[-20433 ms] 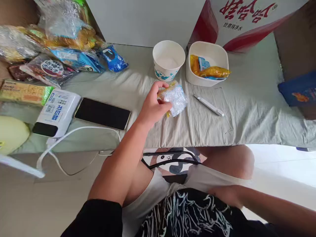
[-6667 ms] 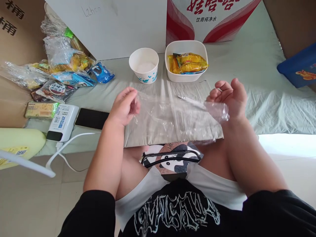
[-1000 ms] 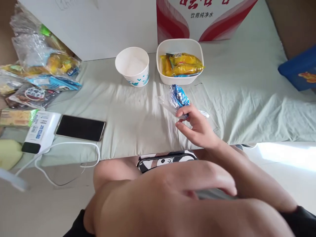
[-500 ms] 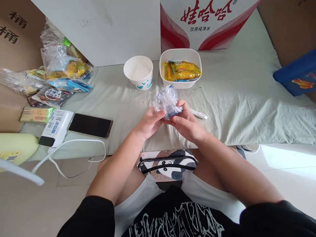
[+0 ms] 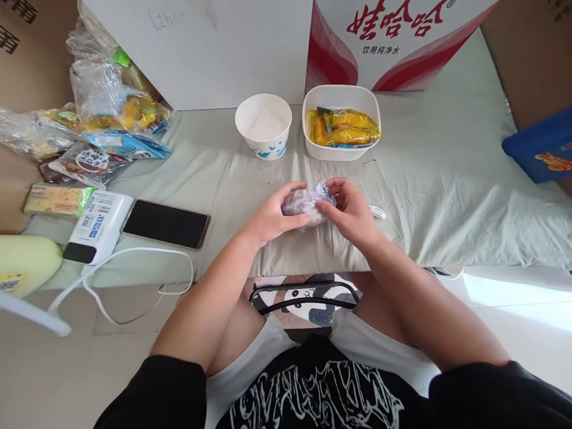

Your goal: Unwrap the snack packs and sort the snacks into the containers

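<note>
Fingers (image 5: 298, 189) of left hand (image 5: 272, 215) and right hand (image 5: 353, 210) clamp a film-wrapped packet (image 5: 307, 204) from either end at frame centre, its long axis horizontal, above the cloth-covered desk (image 5: 447, 179), below the bowl (image 5: 342, 122).

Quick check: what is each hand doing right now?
Left hand: closed on the wrapped packet.
Right hand: closed on the same wrapped packet, fingertips pinching its film.

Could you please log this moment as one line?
left hand: grips wrapped snack | right hand: grips wrapped snack | square bowl: yellow packets inside
</note>
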{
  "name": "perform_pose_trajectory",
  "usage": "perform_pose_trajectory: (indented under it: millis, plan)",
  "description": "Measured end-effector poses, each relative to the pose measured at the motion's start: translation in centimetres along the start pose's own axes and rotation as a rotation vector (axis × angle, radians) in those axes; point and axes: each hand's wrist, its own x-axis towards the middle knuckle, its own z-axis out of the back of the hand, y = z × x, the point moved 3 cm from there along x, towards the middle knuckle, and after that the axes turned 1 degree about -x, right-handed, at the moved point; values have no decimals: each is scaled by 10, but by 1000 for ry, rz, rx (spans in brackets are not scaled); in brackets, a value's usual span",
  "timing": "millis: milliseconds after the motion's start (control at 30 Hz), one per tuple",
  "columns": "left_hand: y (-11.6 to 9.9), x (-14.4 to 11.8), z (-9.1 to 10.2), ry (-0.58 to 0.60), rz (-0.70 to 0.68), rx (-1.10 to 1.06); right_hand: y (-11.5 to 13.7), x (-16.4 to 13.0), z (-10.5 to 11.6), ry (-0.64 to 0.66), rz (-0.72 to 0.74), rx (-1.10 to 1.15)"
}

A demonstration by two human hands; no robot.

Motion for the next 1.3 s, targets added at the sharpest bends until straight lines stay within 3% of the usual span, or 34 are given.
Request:
perform_pose_trajectory:
  millis: [100,200,333,467,600,700,833,967,1067,1300]
  plan:
    - [1,2,11,-136,-58,14,2,1,14,-116,7,-110]
    - [5,6,24,-280,-129,68,-1,-1,38,-253,18,-496]
    - [9,8,34,-390,-187,255,-15,-4,63,-215,-43,-852]
    - [6,7,33,-374,-229,417,-12,-10,67,-223,22,-737]
    - [0,5,21,-245,-290,505,6,-13,42,-48,192,-497]
    - [-2,4,14,-161,-319,512,14,-11,23,43,290,-523]
    - [1,7,25,-180,-309,362,13,-6,26,47,222,-603]
    - [4,10,49,-259,-307,246,3,-7,52,-11,50,-732]
    - [6,10,56,-249,-264,321,-6,-9,69,-134,-28,-795]
    - [-1,5,50,-487,-350,637,-9,-4,71,-328,38,-891]
